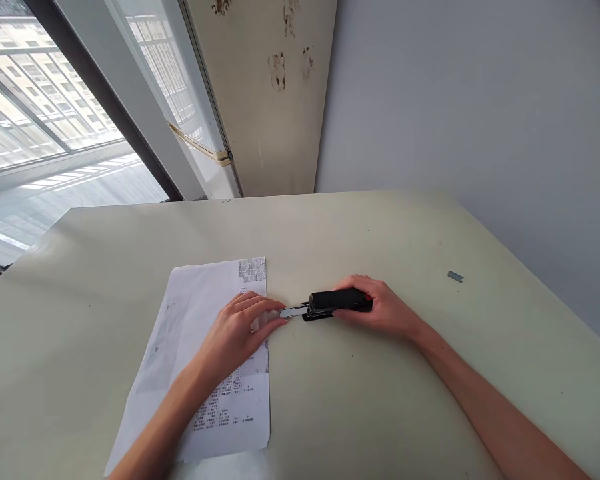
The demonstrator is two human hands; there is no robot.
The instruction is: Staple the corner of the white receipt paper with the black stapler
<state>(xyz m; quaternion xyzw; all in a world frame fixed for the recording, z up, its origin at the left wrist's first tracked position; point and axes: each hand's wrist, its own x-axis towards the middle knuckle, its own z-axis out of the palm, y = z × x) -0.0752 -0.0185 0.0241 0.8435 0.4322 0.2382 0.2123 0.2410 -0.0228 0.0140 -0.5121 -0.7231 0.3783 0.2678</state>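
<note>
A black stapler [335,301] lies on the table, pointing left, and my right hand [375,305] is wrapped round its rear end. A narrow silvery staple tray [294,311] sticks out of the stapler's front. The thumb and fingertips of my left hand [245,323] pinch the outer end of that tray. Beneath my left hand and forearm lie printed paper sheets [200,287], partly covered by them. Whether staples sit inside the tray I cannot tell.
On the pale table [380,393], a small grey strip [455,276], which looks like staples, rests to the right. Behind the table stand a grey wall [460,100], a stained beige panel [270,127] and a window [40,100] at the left.
</note>
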